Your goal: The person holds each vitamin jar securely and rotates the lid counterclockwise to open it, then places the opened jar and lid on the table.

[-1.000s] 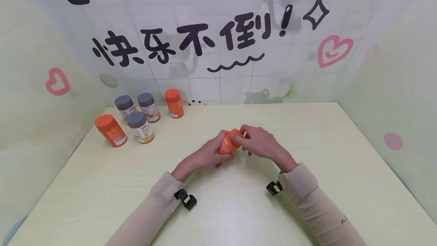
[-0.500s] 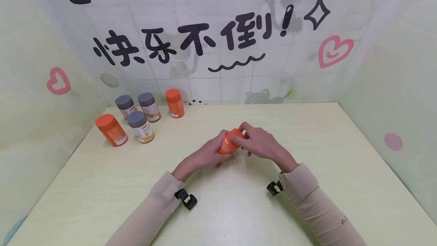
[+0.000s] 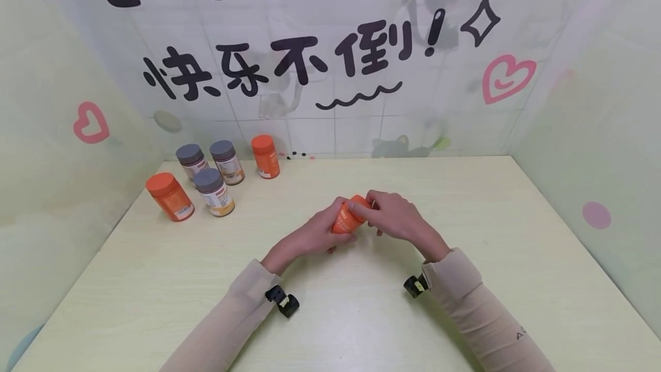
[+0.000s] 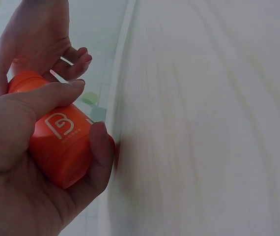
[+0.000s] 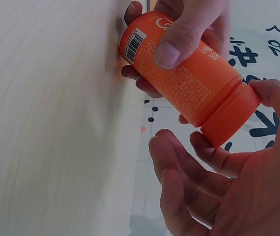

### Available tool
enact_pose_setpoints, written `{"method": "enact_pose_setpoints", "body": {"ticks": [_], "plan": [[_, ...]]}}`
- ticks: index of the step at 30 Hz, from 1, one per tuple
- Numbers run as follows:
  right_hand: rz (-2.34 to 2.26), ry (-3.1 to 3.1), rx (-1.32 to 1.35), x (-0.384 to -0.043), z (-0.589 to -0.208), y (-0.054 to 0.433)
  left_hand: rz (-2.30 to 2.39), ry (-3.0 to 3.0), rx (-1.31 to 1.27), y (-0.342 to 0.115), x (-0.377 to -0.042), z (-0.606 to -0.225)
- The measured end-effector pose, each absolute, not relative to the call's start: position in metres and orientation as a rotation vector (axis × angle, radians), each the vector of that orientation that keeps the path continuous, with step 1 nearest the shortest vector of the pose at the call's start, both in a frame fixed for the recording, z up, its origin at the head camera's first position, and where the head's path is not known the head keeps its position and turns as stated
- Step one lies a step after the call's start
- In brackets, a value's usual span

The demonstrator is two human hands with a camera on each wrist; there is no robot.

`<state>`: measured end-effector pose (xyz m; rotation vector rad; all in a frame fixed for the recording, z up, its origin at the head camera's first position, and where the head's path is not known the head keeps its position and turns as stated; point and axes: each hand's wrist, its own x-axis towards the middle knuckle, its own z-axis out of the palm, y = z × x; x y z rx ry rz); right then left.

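An orange bottle (image 3: 347, 220) with white print is held tilted just over the table, its orange lid (image 5: 232, 115) toward the right. My left hand (image 3: 317, 231) grips the bottle's body, thumb along one side and fingers curled round the other, as the left wrist view shows. With thumb and index finger my right hand (image 3: 395, 214) pinches the rim of the lid; its other fingers are bent and apart from the bottle. In the right wrist view a barcode shows near the bottle's base, and the lid sits on the neck.
At the back left of the table (image 3: 206, 291) stand an orange jar (image 3: 170, 198), another orange jar (image 3: 265, 158), and grey-lidded jars (image 3: 214, 193) grouped between them. A printed cloth wall (image 3: 289, 73) rises behind the table and along its sides.
My right hand's fingers lift slightly at the lid, then come down again. My left hand keeps its grip, and the bottle stays in nearly the same place.
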<state>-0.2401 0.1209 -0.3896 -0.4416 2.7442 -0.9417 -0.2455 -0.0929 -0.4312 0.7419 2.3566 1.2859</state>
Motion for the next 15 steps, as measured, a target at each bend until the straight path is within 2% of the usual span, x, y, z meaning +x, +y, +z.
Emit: {"method": "enact_pose_setpoints", "body": {"ticks": [15], "plan": [[-0.982, 2.696, -0.539, -0.2415, -0.3906, 0.1209, 1.288, 2.355, 0.746, -0.0923, -0.2449, -0.4302]]}}
